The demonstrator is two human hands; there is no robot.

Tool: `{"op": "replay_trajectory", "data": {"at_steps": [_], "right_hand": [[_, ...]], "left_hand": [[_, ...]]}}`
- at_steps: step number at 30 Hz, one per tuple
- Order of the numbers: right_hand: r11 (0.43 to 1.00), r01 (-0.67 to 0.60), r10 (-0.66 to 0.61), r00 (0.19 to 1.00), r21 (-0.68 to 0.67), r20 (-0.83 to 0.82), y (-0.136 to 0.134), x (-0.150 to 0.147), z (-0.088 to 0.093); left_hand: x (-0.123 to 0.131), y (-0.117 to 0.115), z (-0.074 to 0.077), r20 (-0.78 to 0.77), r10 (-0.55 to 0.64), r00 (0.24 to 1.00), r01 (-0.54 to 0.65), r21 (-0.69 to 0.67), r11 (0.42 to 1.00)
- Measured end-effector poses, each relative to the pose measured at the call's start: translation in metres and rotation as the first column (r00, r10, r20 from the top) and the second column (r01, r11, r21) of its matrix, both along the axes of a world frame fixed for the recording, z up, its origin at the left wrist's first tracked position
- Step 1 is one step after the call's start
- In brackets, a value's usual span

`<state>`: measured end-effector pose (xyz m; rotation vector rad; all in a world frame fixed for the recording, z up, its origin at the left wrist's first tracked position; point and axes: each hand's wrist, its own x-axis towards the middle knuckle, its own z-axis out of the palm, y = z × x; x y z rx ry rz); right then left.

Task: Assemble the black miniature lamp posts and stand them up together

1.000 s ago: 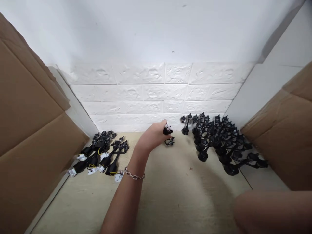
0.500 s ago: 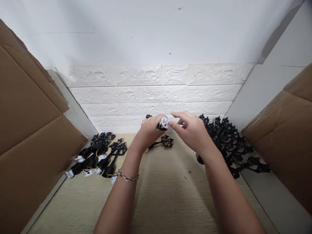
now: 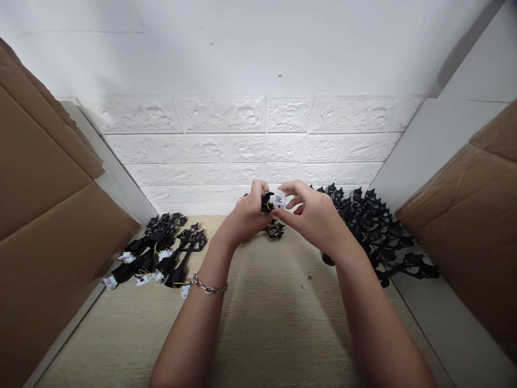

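Note:
In the head view, my left hand (image 3: 242,221) is wrapped round a small black lamp post (image 3: 265,201), most of it hidden in my palm. Its open bottom end points to the right, with yellow wire (image 3: 269,205) showing there. Between the thumb and fingers of my right hand (image 3: 315,218) is a round white base cap (image 3: 279,199), pulled out of line with the black end but close to it. Just below my hands, another black lamp post (image 3: 276,231) lies on the table, partly covered.
Several black lamp posts with white caps and yellow wires (image 3: 161,250) lie at the left on the table (image 3: 278,312). A dense pile of black lamp posts (image 3: 367,226) is at the right. Cardboard sheets (image 3: 52,215) flank both sides, and a white brick-pattern wall (image 3: 226,148) stands behind.
My right hand has come left and closed its thumb and fingers on the white cap. The cap now stands tilted off the black end, with more yellow wire exposed. The view has shifted slightly.

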<state>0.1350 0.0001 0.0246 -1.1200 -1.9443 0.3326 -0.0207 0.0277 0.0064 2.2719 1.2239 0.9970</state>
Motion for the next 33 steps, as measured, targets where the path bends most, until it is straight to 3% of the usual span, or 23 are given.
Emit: {"op": "replay_trajectory", "data": {"at_steps": [9, 16, 20, 29, 33], "right_hand": [[0.994, -0.053, 0.039, 0.990, 0.094, 0.139, -0.006, 0.018, 0.006], [0.995, -0.083, 0.075, 0.988, 0.056, 0.134, -0.013, 0.020, 0.008], [0.996, -0.074, 0.068, 0.990, 0.048, 0.121, -0.015, 0.021, 0.010], [0.991, -0.082, 0.071, 0.992, 0.108, 0.103, -0.012, 0.015, 0.007], [0.986, -0.107, 0.093, 0.989, 0.130, 0.113, -0.011, 0.011, 0.005]], "left_hand": [[-0.005, 0.002, 0.004, -0.045, -0.298, 0.953, 0.295, -0.073, 0.953], [-0.003, -0.005, 0.004, 0.033, -0.219, 0.975, 0.220, -0.274, 0.936], [-0.003, -0.002, 0.002, 0.034, -0.164, 0.986, 0.168, -0.227, 0.959], [-0.001, -0.003, 0.007, -0.041, -0.223, 0.974, 0.214, -0.157, 0.964], [0.000, -0.002, 0.005, 0.001, -0.241, 0.971, 0.238, -0.159, 0.958]]}}
